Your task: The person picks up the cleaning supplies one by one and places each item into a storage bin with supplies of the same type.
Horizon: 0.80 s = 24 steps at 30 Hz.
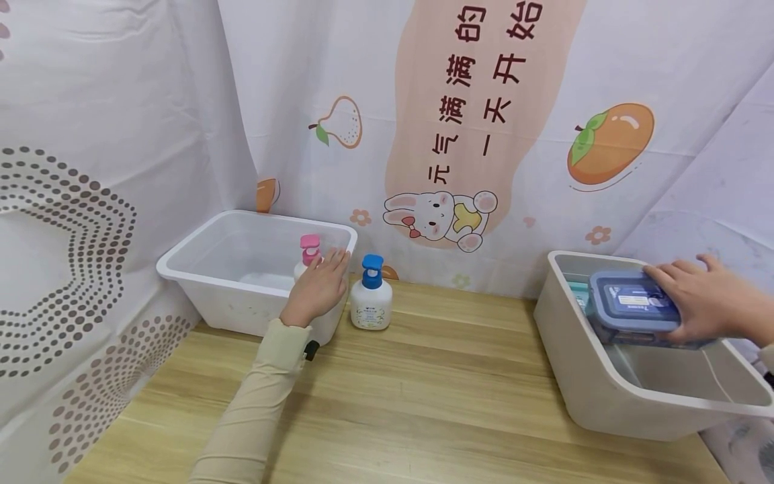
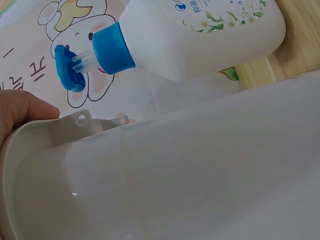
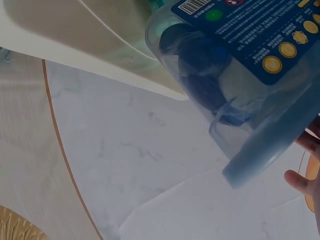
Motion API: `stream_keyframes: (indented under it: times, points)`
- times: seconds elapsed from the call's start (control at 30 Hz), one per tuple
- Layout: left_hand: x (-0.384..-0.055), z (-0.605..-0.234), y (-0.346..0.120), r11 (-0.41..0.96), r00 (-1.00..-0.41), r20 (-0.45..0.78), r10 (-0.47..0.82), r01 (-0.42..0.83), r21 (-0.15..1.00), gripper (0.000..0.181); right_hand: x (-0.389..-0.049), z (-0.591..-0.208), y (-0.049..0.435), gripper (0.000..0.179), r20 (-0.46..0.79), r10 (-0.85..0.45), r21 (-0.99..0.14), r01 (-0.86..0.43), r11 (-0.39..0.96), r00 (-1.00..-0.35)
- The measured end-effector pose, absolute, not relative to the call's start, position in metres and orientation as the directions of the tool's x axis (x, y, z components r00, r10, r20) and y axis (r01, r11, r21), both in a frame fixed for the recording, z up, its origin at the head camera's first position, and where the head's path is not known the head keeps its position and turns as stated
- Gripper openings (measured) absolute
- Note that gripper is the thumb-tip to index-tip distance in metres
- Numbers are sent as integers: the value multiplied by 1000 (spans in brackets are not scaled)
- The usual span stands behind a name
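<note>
My left hand (image 1: 317, 289) grips the right-end rim of a white tub (image 1: 208, 292), its fingers over the edge. Inside that tub a bottle with a pink pump (image 1: 310, 245) is partly hidden by the hand. Just right of it stands a white pump bottle (image 1: 371, 306) with a blue pump head (image 2: 114, 47). My right hand (image 1: 704, 296) holds a see-through plastic box (image 1: 635, 306) by its blue lid (image 3: 270, 135), one finger sticking up. Tilted, the box overlaps the opening of a second pale tub (image 1: 595, 376). Dark blue contents (image 3: 202, 75) show through its wall.
A teal item (image 1: 579, 294) lies in the right-hand tub, partly behind the box. Both tubs stand at the sides of a wooden table (image 1: 435, 403). Printed cloth (image 1: 520, 228) hangs right behind the table and along its sides.
</note>
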<state>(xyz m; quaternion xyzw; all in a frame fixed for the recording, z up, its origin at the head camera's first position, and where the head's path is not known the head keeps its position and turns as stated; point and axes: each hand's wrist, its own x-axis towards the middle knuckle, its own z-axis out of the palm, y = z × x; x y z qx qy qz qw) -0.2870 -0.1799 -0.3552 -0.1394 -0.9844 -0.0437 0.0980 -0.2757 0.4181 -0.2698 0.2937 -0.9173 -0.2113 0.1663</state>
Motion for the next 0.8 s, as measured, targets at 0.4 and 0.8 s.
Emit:
stream_keyframes:
  times: [0.4,0.8]
  points:
    - [-287,-355,-180,956,-939,211,273,290,54,55,-278,-281,419,114,131,-594,467,-479,743,-794]
    - [-287,-355,-180,956,-939,211,271,289,56,54,-283,-290,418,119,70,-621,489,-515,704,-781]
